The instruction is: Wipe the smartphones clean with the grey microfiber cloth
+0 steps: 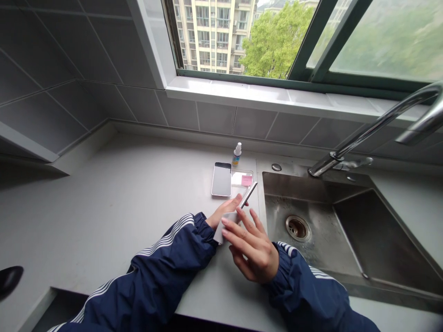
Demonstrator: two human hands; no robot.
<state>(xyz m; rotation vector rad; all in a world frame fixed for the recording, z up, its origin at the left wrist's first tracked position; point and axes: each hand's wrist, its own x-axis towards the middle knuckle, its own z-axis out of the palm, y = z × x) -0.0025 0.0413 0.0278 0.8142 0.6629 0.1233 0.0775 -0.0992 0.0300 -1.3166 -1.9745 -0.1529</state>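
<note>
My left hand (221, 213) grips a phone (249, 193), tilted so that mainly its shiny silver edge shows. My right hand (252, 244) holds a small light-grey cloth (222, 228) at the phone's lower end, its fingers partly spread over it; the cloth hangs by my left wrist. Just beyond my left hand, a second phone (221, 179) with a dark screen and pale rim lies face up on the counter. Beside that is a clear flat case (236, 178) with a pink card (246, 180) on it. A small white spray bottle (237, 154) stands upright behind them.
The pale counter (145, 193) runs to a tiled wall (214, 117) under a window. On the right are a steel sink (277, 207) with an open drain (298, 228) and a chrome tap (360, 138) arching over it. A black rounded object (10, 280) shows at the left edge.
</note>
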